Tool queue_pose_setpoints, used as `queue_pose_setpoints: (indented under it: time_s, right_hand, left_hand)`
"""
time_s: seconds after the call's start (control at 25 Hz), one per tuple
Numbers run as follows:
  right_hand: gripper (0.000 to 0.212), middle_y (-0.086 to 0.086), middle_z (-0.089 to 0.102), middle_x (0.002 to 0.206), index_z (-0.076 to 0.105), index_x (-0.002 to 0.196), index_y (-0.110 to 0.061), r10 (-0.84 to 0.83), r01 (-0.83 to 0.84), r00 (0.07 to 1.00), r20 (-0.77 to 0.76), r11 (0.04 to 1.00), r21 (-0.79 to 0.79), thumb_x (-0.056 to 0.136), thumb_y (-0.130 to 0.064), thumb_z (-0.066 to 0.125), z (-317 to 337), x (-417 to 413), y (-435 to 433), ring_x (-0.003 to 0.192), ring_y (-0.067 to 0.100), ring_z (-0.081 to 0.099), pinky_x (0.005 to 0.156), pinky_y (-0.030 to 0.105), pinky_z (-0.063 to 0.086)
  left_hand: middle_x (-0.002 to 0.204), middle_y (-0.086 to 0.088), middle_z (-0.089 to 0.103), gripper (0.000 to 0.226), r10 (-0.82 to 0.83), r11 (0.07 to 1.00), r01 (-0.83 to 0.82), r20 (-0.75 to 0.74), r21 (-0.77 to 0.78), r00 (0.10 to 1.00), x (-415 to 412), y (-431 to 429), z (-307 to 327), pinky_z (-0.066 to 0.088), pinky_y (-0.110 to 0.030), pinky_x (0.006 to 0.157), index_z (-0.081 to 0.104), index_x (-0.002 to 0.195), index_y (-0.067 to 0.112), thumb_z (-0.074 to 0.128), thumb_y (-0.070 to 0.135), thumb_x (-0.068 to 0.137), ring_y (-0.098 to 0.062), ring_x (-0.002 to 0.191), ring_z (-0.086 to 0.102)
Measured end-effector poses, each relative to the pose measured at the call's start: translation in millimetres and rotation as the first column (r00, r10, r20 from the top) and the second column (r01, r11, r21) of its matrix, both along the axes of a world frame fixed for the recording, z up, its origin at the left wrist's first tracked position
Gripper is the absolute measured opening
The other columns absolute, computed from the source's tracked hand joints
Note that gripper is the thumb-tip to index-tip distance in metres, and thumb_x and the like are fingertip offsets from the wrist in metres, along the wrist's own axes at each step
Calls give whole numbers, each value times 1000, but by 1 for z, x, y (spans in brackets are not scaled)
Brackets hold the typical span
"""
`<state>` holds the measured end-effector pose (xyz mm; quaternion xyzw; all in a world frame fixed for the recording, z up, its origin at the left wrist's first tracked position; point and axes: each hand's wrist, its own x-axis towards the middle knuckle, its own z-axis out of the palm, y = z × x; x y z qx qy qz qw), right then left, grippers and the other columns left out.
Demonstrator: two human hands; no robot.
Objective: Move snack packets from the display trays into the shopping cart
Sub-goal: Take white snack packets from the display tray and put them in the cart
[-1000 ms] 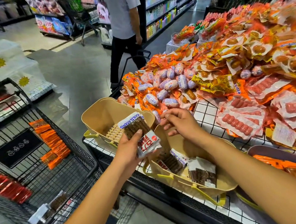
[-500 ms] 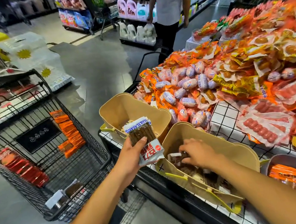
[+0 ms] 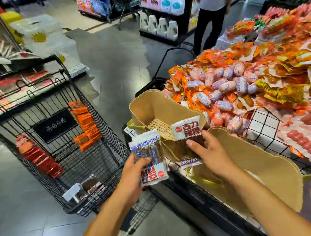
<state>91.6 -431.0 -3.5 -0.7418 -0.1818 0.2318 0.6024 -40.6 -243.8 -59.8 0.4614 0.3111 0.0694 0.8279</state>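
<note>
The right hand (image 3: 211, 151), in the near tray (image 3: 258, 165) half a second earlier, now grips a second packet (image 3: 187, 139) beside the first packet (image 3: 149, 159) clamped in the left hand (image 3: 132, 175). Both are held up side by side, probably to be stacked for the cart (image 3: 65, 157), left of both hands.

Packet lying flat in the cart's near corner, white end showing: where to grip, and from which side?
Pinch the packet by its white end, coming straight down through the open top of the shopping cart. It lies flat on the wire floor, so there is nothing to wrap round, and the wire walls likely block any side approach.
</note>
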Motion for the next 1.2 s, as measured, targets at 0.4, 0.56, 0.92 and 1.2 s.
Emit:
queue_pose_setpoints:
  time_s: [0.4,0.56,0.92,1.2]
  right_hand:
    - [17,-3,75,107,66,111,-20,156,-174,980,-124,973,-152,96,-12,65,-77,-100,168,101,10,71,90,31,56]
    - [17,-1,75,109,67,112,-19,241,-272,954,-177,947,-173,97,-13,64,-105,-132,228,105,15,70,96,38,55]
    - [16,6,76,105,69,102,-18,220,-325,918,-330,893,-311,101,-17,54,-177,-110,330,105,29,70,100,54,51]
    - [12,1,65,87,64,108,-6,473,-545,833,-287,616,-569,101,-11,56,-248,-72,402,78,12,57,70,14,46]
  left_hand:
    - [108,-10,78,33,224,974,-223,-77,29,972,-109,110,-38,59,-38,71,58,127,15,58,0,97,-25,83,74]
    - [106,-8,79,31,291,956,-293,-132,3,948,-155,152,-52,61,-34,67,58,124,18,59,1,99,-25,86,77]
    - [112,-10,77,32,460,881,-472,-260,20,849,-207,226,-93,61,-44,81,57,128,17,58,2,100,-30,91,76]
    - [100,-5,79,30,603,773,-633,-345,29,720,-196,264,-121,61,-35,67,58,124,16,56,-1,99,-22,78,75]
